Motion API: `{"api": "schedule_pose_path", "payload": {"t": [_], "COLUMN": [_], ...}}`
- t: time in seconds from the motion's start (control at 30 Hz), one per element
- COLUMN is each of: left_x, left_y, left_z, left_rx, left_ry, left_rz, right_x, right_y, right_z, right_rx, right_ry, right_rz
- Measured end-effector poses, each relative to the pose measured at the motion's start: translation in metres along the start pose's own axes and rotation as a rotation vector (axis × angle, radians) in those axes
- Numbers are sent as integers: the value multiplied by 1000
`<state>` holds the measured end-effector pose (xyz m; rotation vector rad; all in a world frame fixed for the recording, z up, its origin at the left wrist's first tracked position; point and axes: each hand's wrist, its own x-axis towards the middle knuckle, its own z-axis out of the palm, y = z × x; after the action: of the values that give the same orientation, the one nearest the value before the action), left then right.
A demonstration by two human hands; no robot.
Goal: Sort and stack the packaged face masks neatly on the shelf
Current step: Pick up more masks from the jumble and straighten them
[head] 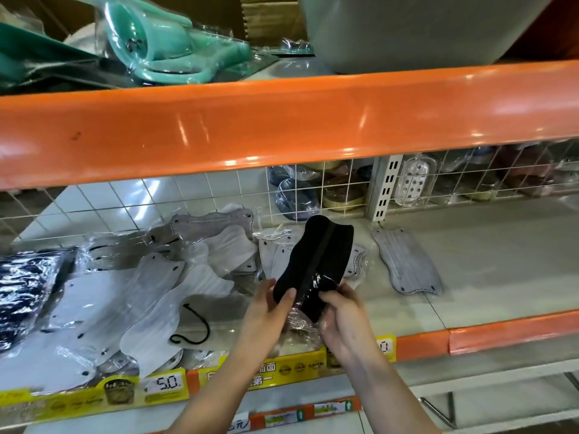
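A black mask pack (316,261), wavy-edged and sealed in glossy crinkled plastic, is held upright above the front of the shelf (488,258). The left hand (269,311) cups its lower left edge with the thumb laid against the film; the right hand (340,311) pinches its bottom end, fingers curled round it. To the left sprawls a loose heap of white mask packs (150,296), overlapping at all angles. A single grey mask pack (407,261) lies flat on the pale board to the right, well apart. Behind runs a white wire grid (219,195).
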<state>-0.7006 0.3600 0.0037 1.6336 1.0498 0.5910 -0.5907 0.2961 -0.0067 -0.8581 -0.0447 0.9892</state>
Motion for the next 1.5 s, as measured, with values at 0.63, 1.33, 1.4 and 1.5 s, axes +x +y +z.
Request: {"api": "schedule_pose_path", "payload": {"t": [0.63, 1.33, 1.4, 1.5], "left_x": [-10, 5, 7, 8], "left_y": [-12, -44, -48, -61], "left_z": [-54, -161, -176, -205], "left_rx": [883, 952, 963, 1020], "left_ry": [315, 392, 407, 455], "left_rz": [509, 779, 800, 788], "right_x": [-10, -4, -2, -2], "right_y": [8, 83, 101, 126], "right_z": [9, 82, 93, 115], "right_rx": [-621, -1848, -1853, -1874], "right_ry": [43, -436, -464, -486], "right_rz": [-183, -1134, -1082, -1055]}}
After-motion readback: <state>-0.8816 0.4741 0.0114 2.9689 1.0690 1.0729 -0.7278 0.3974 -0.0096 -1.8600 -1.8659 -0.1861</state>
